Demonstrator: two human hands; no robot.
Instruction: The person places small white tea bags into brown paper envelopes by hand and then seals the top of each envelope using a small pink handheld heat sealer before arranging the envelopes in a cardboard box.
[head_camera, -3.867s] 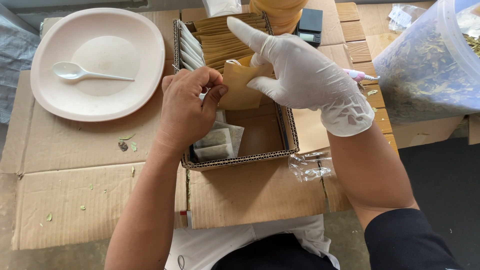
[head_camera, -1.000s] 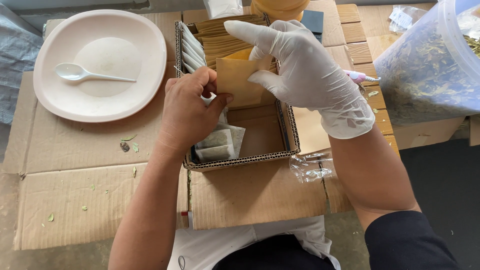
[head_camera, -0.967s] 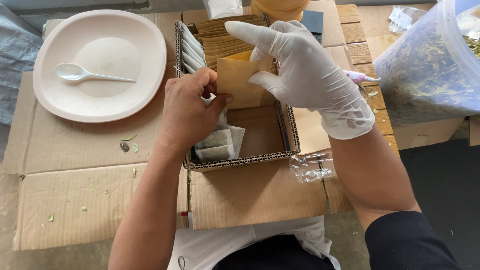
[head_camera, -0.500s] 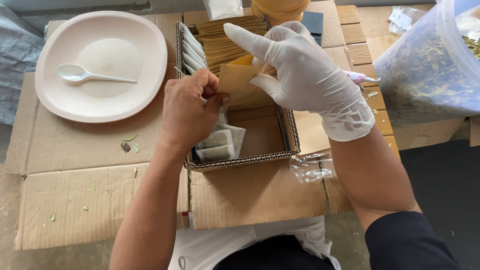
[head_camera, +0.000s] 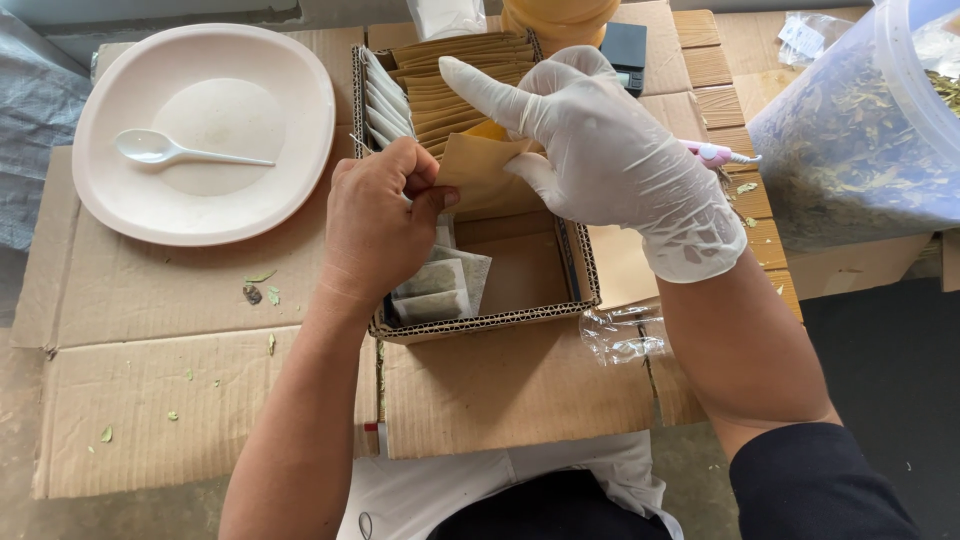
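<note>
My bare left hand (head_camera: 380, 225) and my white-gloved right hand (head_camera: 610, 150) both grip a tan paper envelope (head_camera: 480, 180) above an open cardboard box (head_camera: 480, 322). The left thumb and fingers pinch its left edge; the gloved fingers pinch its right side, index finger pointing out to the left. Rows of tan envelopes (head_camera: 450, 80) and white sachets (head_camera: 385, 100) stand at the back of the box. Two filled tea bags (head_camera: 435, 285) lie at its front left, partly under my left hand.
A pale plate (head_camera: 200, 60) with a white plastic spoon (head_camera: 165, 150) sits at the back left on flattened cardboard (head_camera: 150, 400) strewn with leaf bits. A clear tub of dried leaves (head_camera: 860, 130) stands at right. A small black scale (head_camera: 628, 45), a pink pen (head_camera: 715, 152) and crumpled clear plastic (head_camera: 620, 335) lie near the box.
Both hands have stayed on the envelope, which has tilted and sunk slightly toward the box. The gloved hand shifted a little left.
</note>
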